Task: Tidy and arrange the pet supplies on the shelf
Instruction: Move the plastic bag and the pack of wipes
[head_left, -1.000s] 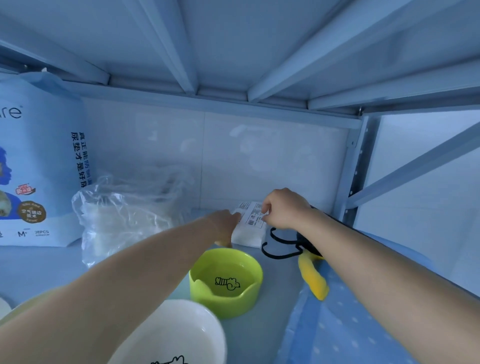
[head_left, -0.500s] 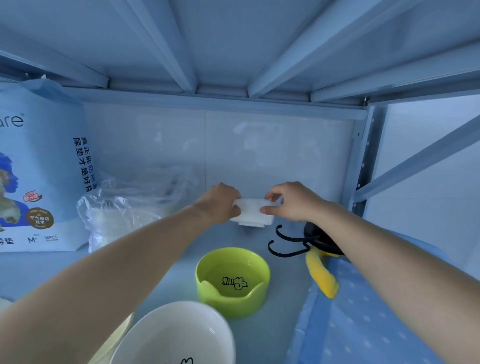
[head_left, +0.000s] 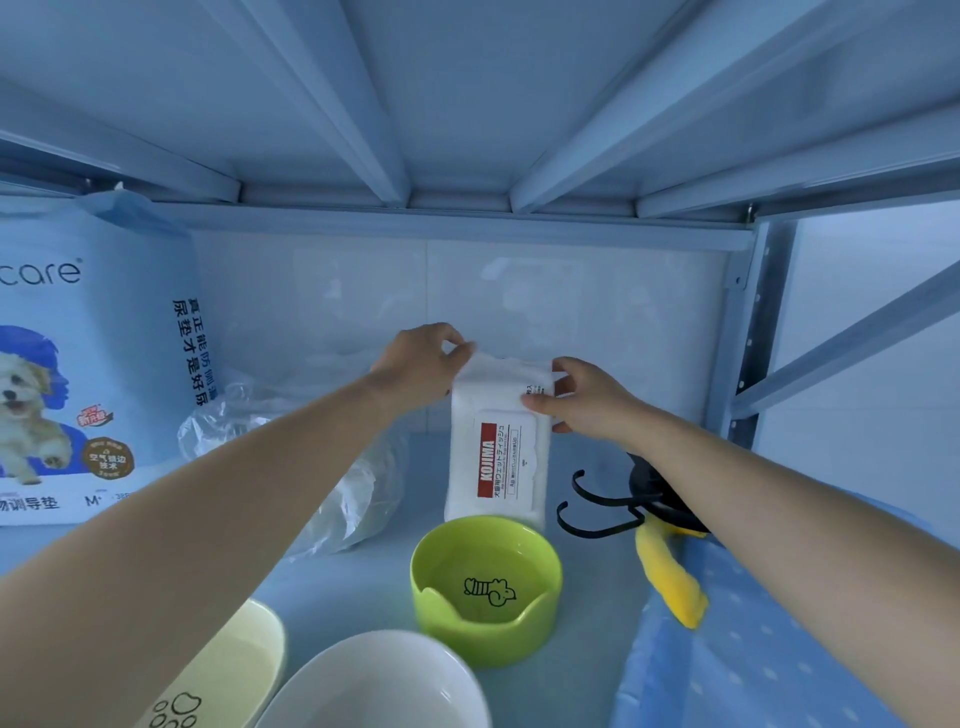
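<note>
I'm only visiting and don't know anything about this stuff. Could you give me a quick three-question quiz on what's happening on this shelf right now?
1. True or false: the left hand and the right hand both grip the top of the white wipes pack, which stands on end.
2. Which thing sits directly in front of the pack?
A) green bowl
B) white bowl
C) yellow toy
3. Fill in: the big dog-picture bag stands at the shelf's ____ side.

Key: 1 true; 2 A; 3 left.
</note>
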